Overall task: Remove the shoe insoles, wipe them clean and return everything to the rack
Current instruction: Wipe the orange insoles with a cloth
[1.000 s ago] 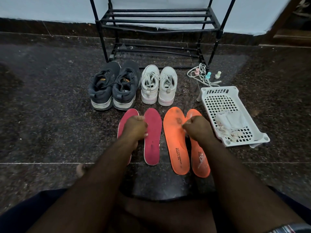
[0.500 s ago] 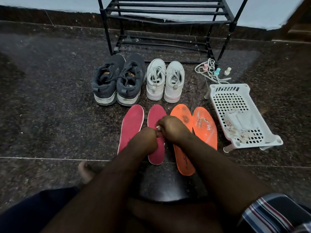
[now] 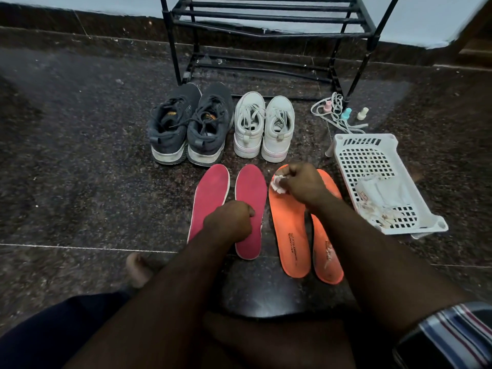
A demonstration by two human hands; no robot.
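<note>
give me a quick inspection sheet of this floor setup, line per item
surface: dark speckled stone floor, dusty specks near the rack.
job's things: two red insoles and two orange insoles lie flat; dark shoes and white shoes stand before the empty black rack.
clutter: white basket holding used wipes; three small bottles beside the rack leg.
hands: right hand pinches a white wipe on an orange insole; left hand curled over the red insoles.
cables: nothing seen; only loose laces.
surroundings: pale wall, dark skirting.
</note>
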